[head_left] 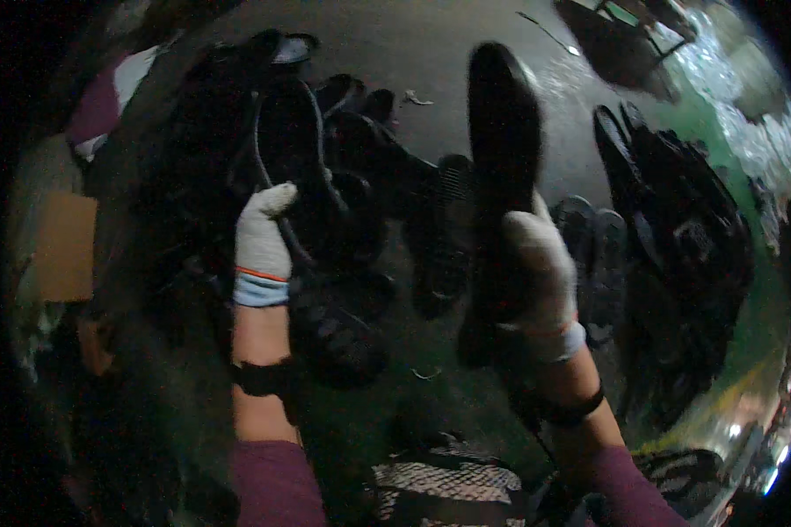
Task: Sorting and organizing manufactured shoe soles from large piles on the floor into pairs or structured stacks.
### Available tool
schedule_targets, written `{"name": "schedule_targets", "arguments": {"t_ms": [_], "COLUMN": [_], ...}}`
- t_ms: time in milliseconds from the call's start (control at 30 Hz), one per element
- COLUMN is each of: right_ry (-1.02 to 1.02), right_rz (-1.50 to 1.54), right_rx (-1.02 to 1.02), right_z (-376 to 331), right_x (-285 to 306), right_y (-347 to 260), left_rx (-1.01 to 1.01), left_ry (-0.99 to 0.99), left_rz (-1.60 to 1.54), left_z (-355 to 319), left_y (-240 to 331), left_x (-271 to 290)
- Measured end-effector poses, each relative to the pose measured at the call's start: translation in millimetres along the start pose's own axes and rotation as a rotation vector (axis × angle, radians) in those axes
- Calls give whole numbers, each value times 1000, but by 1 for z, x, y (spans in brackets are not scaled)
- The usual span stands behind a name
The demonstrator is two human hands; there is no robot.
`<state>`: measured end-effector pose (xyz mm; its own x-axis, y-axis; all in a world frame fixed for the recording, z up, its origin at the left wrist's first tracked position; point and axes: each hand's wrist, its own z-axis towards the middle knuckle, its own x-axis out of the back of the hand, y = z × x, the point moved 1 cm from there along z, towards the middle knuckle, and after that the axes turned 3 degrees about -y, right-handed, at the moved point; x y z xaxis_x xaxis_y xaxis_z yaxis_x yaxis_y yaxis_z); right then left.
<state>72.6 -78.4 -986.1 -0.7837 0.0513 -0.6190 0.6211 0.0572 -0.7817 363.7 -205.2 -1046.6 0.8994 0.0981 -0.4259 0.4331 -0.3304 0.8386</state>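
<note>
My left hand (266, 230), in a white knit glove, is closed on the edge of a black shoe sole (292, 132) with a paler grey rim. My right hand (540, 268), gloved alike, grips another long black shoe sole (504, 123) by its lower end and holds it upright. Its thumb lies across the front, while the other fingers are hidden behind. The two held pieces are apart. Between them on the floor lies a dark ridged sole (453, 220). Dim light hides much of the detail on the left piece.
Dark shoe parts are heaped at the left (189, 158). A pair of soles (606, 272) and a black pile (690, 228) lie at the right, with clear plastic (716, 66) beyond. A brown cardboard piece (66, 249) stands far left. Pale-patterned material (448, 483) is close below.
</note>
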Motion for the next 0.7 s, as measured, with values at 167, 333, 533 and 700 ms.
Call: {"name": "schedule_targets", "arguments": {"t_ms": [167,333,533,700], "right_ry": [184,296,343,291], "right_rz": [-1253,-1740,-1686,-108], "right_rx": [560,146,113,94], "right_z": [7,-4,-30,-59], "right_x": [-12,26,70,116], "right_y": [7,18,46,16], "left_rx": [-171,536,-184,-38], "left_ry": [47,-140,-288,-486], "left_rz": [331,141,306,124], "left_z": [-34,-51,-65,-70], "left_y": [-64,-124,-174,-147], "left_x": [-83,-136,-154,-181]}}
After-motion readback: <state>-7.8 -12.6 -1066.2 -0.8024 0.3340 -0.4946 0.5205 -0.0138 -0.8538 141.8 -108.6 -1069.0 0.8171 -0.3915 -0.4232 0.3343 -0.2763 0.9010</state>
